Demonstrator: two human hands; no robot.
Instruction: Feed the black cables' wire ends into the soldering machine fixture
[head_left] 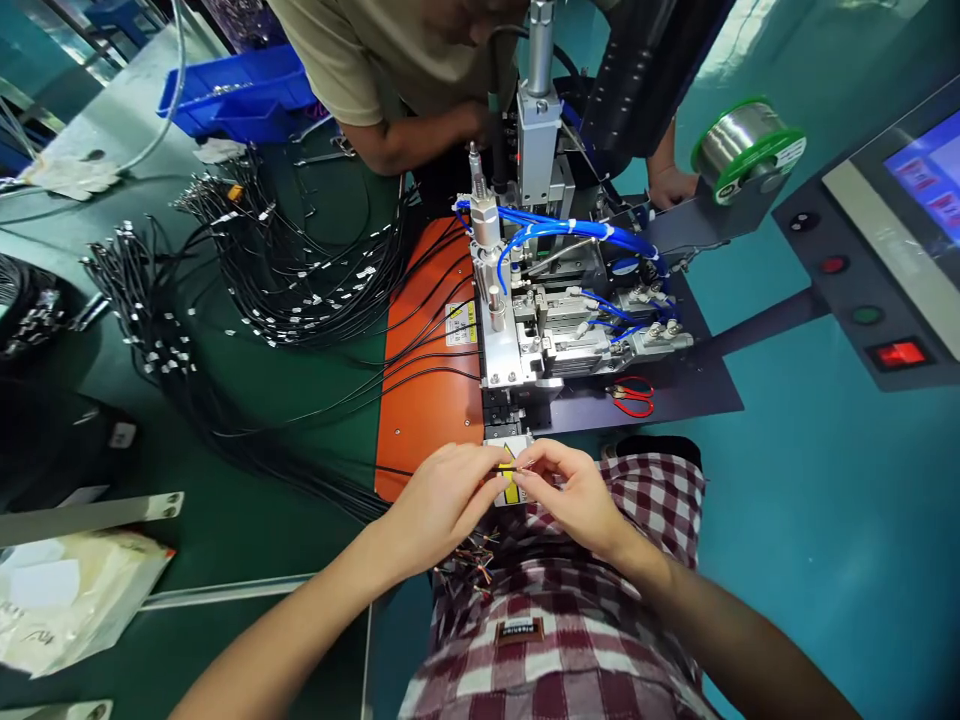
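Observation:
My left hand point(457, 490) pinches a thin black cable point(391, 469) close to its end, above the front edge of the machine. Facing it, my right hand point(566, 485) has thumb and forefinger closed on the tip of the same cable, where fine wires seem to show. A yellow and white label point(511, 490) lies just below my fingertips. Under my left wrist, a bundle of cable ends with stripped coloured wires point(476, 560) hangs by my lap. The orange plate point(427, 440) of the machine is to the left, with several black cables running across it.
Metal clamps and blue air tubes point(600, 230) stand ahead, with red-handled cutters point(632, 396) beside them. Black cable bundles point(300, 300) cover the green table. A solder spool point(750, 150) and control panel point(877, 290) are right. Another person point(420, 60) leans in behind the machine.

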